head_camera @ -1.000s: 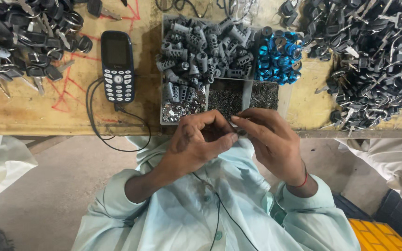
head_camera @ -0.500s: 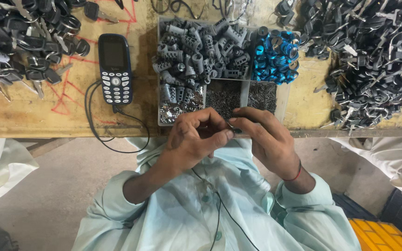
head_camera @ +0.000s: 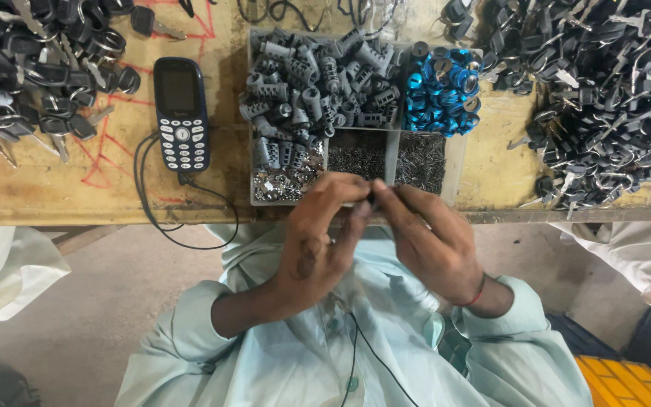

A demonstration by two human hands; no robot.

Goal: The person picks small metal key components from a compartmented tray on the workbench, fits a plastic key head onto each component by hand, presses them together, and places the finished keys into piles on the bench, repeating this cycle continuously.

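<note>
Wooden tabletop [head_camera: 491,173], near edge: left hand [head_camera: 318,241] and right hand [head_camera: 427,237] pinch one small dark part [head_camera: 371,200] beside the divided tray [head_camera: 452,169].

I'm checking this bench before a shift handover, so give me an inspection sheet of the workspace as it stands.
Surface: worn wooden bench with red marks.
Job's things: a small dark part, pinched between both hands; its kind cannot be told.
Clutter: divided tray with grey cylinders, blue rings and small metal bits; piles of dark keys on both sides; a keypad phone.
Grips: left hand and right hand meet fingertip to fingertip at the bench edge.
Cables: black cable loops from the phone over the bench edge.
Surroundings: yellow crate, pale cloth.
</note>
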